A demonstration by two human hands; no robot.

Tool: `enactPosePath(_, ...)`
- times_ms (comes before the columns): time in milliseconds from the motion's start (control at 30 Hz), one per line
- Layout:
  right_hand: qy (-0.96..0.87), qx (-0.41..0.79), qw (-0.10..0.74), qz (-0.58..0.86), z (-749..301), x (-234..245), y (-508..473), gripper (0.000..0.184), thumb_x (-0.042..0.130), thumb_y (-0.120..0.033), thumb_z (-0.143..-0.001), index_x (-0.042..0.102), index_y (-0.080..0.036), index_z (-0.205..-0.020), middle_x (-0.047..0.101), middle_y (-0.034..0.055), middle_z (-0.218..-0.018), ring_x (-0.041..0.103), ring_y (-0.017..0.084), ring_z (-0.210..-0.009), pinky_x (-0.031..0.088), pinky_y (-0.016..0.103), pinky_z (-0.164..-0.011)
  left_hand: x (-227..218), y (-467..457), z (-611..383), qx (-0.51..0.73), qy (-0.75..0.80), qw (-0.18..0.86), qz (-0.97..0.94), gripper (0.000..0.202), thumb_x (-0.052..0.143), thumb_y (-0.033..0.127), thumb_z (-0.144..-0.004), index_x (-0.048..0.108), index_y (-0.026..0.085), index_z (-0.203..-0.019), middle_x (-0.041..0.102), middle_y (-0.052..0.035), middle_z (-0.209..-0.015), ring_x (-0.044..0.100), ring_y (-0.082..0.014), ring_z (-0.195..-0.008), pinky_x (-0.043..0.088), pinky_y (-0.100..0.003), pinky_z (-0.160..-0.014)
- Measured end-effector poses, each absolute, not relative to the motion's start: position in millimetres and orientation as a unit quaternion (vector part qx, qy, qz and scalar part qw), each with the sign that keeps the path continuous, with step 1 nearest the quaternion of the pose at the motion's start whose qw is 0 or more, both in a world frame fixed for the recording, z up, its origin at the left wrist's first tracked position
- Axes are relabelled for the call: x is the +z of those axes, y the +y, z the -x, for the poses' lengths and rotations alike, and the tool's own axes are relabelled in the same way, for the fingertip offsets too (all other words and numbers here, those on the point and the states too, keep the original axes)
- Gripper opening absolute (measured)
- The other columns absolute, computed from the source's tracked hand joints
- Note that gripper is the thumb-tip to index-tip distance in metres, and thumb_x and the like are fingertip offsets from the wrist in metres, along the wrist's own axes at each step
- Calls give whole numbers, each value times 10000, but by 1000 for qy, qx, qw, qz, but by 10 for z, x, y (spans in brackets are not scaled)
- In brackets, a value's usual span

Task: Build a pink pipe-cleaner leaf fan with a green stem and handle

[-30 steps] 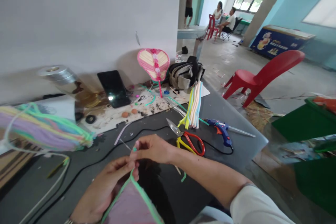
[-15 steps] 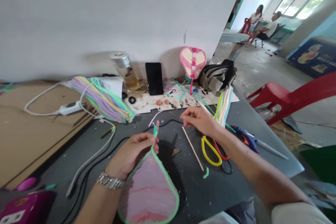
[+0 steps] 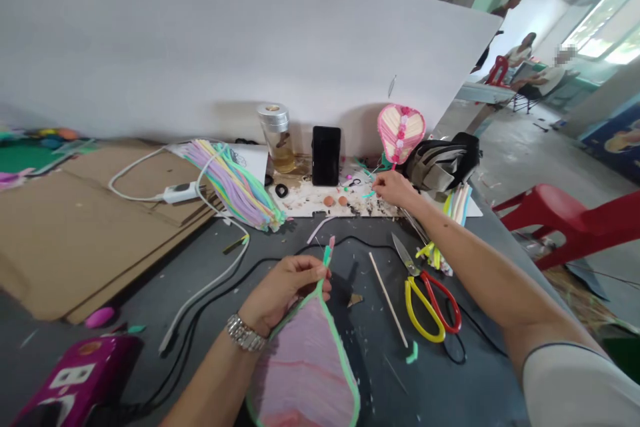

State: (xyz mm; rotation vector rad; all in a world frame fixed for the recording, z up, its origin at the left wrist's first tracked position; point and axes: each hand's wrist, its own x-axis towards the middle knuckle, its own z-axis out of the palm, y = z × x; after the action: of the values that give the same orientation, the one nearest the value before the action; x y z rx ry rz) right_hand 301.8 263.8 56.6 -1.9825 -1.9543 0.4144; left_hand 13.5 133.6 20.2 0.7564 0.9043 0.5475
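Note:
My left hand (image 3: 295,280) is closed around the narrow top of a teardrop-shaped fan (image 3: 307,360) with a pink-purple pipe-cleaner face and a green edge. Short green and pink ends stick up above the thumb. Stretched forward over the stained white board, my right hand (image 3: 393,188) has its fingers pinched together beside green pipe-cleaner scraps (image 3: 369,195); what they grip, if anything, is too small to make out. Just behind that hand stands a finished pink and cream fan (image 3: 401,132), its handle mostly hidden.
Scissors (image 3: 425,293) with yellow and red handles lie right of a thin stick (image 3: 389,300). A bottle (image 3: 278,137), a phone (image 3: 327,155) and a bag (image 3: 443,159) line the back. Pipe-cleaner bundles (image 3: 235,183), cables and cardboard (image 3: 100,227) are at left.
My right hand has reached forward, from above the stick to the white board near the pink fan. My left hand keeps its hold. The whole view has shifted, showing more at left.

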Motion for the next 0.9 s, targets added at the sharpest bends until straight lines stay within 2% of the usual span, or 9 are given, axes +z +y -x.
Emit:
enactPosePath(100,-705,139,149,679,-2879,585,2741,179,569,-116,-805,748,-126,-812,708,50,-748,537,127,-648,333,245,-603,181,1263,-214,232,403,804,-369,381,901,437,-591,697,129,-683,728,-68,-653,671,-155,-578,465,-239,-597)
enactPosePath(200,-747,164,122,633,-2671,588,2749,144,608,-120,-799,751,-140,-802,720,38,-767,551,122,-670,354,232,-631,143,1193,-301,203,362,826,-382,367,871,454,-626,715,129,-700,737,-79,-657,675,-171,-576,462,-259,-600)
enactPosePath(333,-828,174,53,531,-2321,518,2600,139,620,-144,-836,755,-162,-860,731,31,-835,607,138,-758,384,232,-712,128,1181,-327,214,345,832,-378,375,871,454,-627,726,121,-719,741,-89,-666,680,-171,-587,467,-261,-616)
enactPosePath(500,-905,51,-53,419,-1975,310,2431,220,531,-148,-909,720,-160,-1021,689,131,-1060,595,226,-995,389,297,-786,152,1205,-302,229,337,844,-348,399,905,443,-576,707,110,-671,731,-90,-651,667,-167,-574,496,-280,-631)
enactPosePath(600,-914,-5,-83,396,-1900,205,2401,248,456,-151,-947,698,-147,-1003,662,162,-1069,559,263,-1048,392,325,-776,158,1205,-304,235,331,847,-344,414,912,451,-569,711,111,-693,723,-81,-637,673,-174,-585,496,-283,-627)
enactPosePath(700,-912,10,-43,407,-1914,192,2403,230,449,-153,-936,671,-126,-989,665,157,-1042,567,243,-990,404,328,-777,152,1208,-307,241,322,845,-351,409,908,453,-581,712,114,-701,725,-81,-637,676,-175,-591,494,-284,-639)
enactPosePath(767,-899,68,44,431,-1949,238,2420,200,467,-177,-918,653,-133,-976,681,115,-952,578,198,-861,413,307,-749,142,1213,-306,247,314,846,-353,407,904,459,-585,709,118,-694,726,-76,-640,670,-170,-582,495,-290,-650)
enactPosePath(833,-857,168,163,459,-1986,306,2445,162,497,-229,-897,639,-157,-923,675,54,-812,560,157,-716,417,282,-686,127,1220,-303,250,308,848,-352,420,904,471,-572,704,121,-687,726,-73,-644,666,-169,-575,491,-298,-654)
enactPosePath(900,-802,270,249,472,-2013,367,2469,143,565,-294,-855,634,-171,-877,666,22,-729,547,138,-635,416,268,-627,110,1228,-300,252,304,850,-348,434,907,484,-554,700,126,-683,725,-70,-647,666,-171,-580,488,-306,-660)
